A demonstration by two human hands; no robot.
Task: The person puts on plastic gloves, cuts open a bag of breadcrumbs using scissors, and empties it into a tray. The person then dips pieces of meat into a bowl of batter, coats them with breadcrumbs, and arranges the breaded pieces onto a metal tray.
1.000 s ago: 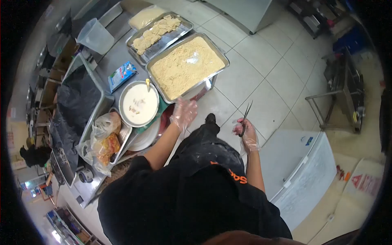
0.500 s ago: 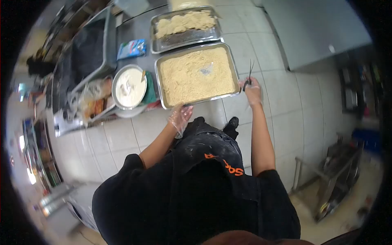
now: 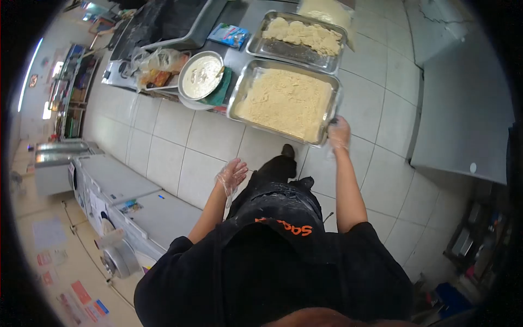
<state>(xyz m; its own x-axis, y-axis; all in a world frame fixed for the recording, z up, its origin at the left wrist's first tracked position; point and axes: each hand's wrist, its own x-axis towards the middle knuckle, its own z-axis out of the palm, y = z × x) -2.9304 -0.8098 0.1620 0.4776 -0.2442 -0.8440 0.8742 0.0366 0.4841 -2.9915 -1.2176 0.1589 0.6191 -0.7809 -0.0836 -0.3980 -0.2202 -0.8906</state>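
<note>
- Clock directions are read in the head view, from the middle of the crumb tray [image 3: 244, 90].
- The left hand [image 3: 233, 174], in a clear glove, has come away from the tray's near rim and hangs at 7 o'clock, well apart from it. Its fingers are loosely apart and seem to hold nothing.
- The right hand [image 3: 340, 132], also gloved, is at the tray's corner at 4 o'clock, as half a second ago. A dark bit shows at its fingertips; the long thin blades seen earlier cannot be made out. Whether these fingers clamp the tool, the rim or both, I cannot tell.
- The pale crumbs [image 3: 286, 101] have shifted: the shiny gap right of the middle is covered, and bare metal shows toward 10 o'clock. I judge the tray has been jogged, leaving the layer more even.
- With the left hand off, only the right could be steadying the tray now.
- A second tray [image 3: 283, 52] lies just beyond at 12 o'clock, coated pieces [image 3: 302, 37] along its far side.
- The bowl [image 3: 182, 84] of white liquid [image 3: 201, 78] stands at 10 o'clock, and a blue packet [image 3: 230, 36] lies at 11.
</note>
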